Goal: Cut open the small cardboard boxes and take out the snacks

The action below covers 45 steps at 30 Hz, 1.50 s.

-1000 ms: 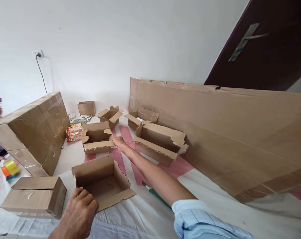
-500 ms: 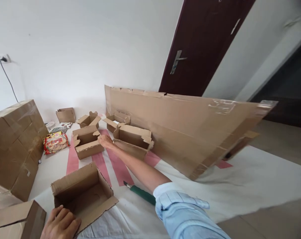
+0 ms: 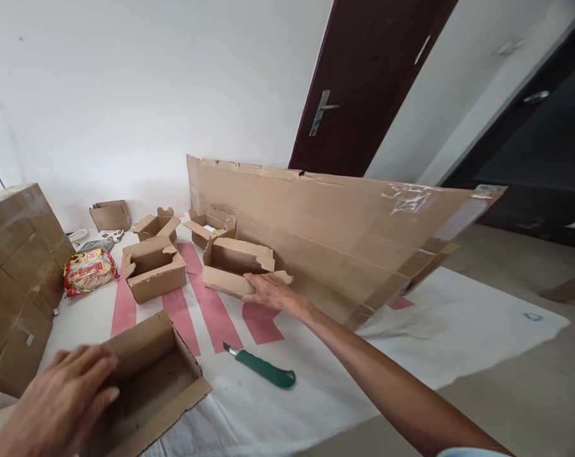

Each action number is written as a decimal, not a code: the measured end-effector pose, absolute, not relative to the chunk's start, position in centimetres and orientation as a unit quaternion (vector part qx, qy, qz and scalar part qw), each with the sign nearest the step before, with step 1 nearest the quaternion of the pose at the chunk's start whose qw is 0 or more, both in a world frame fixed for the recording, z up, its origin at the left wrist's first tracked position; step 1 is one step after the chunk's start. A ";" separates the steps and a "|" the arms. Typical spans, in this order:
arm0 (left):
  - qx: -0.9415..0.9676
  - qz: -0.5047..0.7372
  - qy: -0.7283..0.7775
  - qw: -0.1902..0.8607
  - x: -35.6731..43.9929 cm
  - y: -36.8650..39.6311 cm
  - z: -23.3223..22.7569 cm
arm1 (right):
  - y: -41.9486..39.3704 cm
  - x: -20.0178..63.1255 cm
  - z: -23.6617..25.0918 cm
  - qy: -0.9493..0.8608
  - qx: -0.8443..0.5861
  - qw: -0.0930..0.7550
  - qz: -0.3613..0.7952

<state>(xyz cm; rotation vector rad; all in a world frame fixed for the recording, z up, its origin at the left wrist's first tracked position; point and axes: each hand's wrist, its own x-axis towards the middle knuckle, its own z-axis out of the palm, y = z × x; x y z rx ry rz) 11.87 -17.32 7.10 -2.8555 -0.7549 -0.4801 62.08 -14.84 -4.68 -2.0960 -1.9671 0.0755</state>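
Right hand (image 3: 268,291) moved to long box (image 3: 221,279), grip unclear | left hand (image 3: 61,393) loosely spread, empty | box brown, ragged, open

Clear cloth (image 3: 335,381) beside knife (image 3: 266,370), panel (image 3: 311,222) blocking behind box (image 3: 223,279)

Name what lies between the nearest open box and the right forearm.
In the head view, a green-handled knife lies on the cloth between the box and forearm.

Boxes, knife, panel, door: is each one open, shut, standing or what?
Nearest box: open
Long box: open
Middle-left box: open
Small box behind that: open
Box holding white thing: open
Farthest box: looks open
Left box stack: standing, taped
Cardboard panel: standing on edge
Green-handled utility knife: lying, blade out
Maroon door: looks shut
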 end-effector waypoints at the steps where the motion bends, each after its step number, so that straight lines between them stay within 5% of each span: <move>1: -0.952 -0.126 -0.270 0.066 12.5 -15.6 8.1 | -15.3 61.8 -5.6 -0.682 -0.720 0.130 0.013; 6: -0.934 -0.025 -0.353 0.045 16.9 -5.4 9.8 | -16.7 60.3 -8.8 -0.690 -0.707 0.143 -0.059; 14: -0.925 0.056 -0.375 0.035 22.3 3.6 6.0 | -18.6 61.1 -10.6 -0.686 -0.699 0.158 -0.124; 35: -0.926 0.076 -0.368 0.021 25.8 3.3 2.5 | -16.4 61.5 -8.5 -0.586 -0.792 0.123 -0.123; 45: -0.948 0.096 -0.301 -0.032 29.1 0.7 2.4 | -8.1 59.3 -5.0 -0.599 -0.790 0.100 -0.087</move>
